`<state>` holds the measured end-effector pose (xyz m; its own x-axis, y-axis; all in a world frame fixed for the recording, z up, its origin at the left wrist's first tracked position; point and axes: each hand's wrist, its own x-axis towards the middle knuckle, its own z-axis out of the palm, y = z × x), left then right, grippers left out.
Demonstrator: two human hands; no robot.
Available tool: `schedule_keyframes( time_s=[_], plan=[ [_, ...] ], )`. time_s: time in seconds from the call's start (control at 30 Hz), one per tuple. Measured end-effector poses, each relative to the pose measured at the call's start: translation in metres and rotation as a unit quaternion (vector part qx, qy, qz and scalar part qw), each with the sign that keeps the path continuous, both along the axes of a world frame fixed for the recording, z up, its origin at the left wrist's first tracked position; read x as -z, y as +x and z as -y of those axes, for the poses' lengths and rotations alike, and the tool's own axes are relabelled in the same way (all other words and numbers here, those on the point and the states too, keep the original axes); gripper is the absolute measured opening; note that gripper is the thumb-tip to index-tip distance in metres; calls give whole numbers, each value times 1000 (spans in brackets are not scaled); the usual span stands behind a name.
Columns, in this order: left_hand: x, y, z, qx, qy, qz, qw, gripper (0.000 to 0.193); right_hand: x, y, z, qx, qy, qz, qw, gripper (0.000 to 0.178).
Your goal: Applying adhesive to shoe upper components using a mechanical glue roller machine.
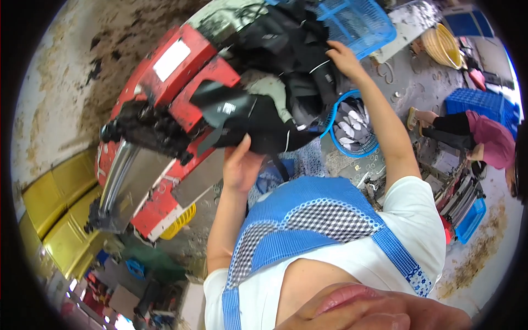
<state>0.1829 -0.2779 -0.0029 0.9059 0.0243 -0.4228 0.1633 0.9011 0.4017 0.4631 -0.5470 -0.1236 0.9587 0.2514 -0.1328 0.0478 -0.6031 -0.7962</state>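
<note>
Black rubbery garments (275, 104) at frame centre: we're mid-lift, left hand (240, 165) clamped underneath, right hand (342, 58) gripping on top; next needs both moving together.

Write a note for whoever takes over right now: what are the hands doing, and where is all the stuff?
Left hand: gripping the black garment from below.
Right hand: on the heap of black clothing, beside the blue mesh basket.
Both lie over the red machine.
Round blue basket below holds flat white pieces.
Done: cannot tell.
Left: the black garments are still on the machine, in hand.
Another person in pink crouches to the right.
</note>
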Motion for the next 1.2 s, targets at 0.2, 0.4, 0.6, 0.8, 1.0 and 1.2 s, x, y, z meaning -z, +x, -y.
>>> schedule_keyframes(
  time_s=[0.2, 0.4, 0.6, 0.8, 1.0, 1.2],
  plan=[
    [-4, -1, -6, 1, 5, 7, 1000, 35, -10, -25, 2, 93, -31, 222, 970, 40],
    [-12, -28, -4, -50, -33, -37, 998, 36, -146, -175, -90, -242, 288, -58, 925, 24],
    [-9, -95, 5, -67, 81, -126, 987, 33, -138, -249, -117, -242, 301, -195, 902, 13],
    [-23, -184, -16, -168, 37, -171, 970, 32, -138, -296, -173, -358, 235, -394, 813, 10],
    [-17, -263, -42, -246, 100, -181, 947, 31, -137, -351, -229, -448, 138, -499, 729, 14],
    [-10, -324, -50, -293, 99, -207, 928, 28, -118, -422, -261, -517, 197, -433, 711, 10]
  ],
)
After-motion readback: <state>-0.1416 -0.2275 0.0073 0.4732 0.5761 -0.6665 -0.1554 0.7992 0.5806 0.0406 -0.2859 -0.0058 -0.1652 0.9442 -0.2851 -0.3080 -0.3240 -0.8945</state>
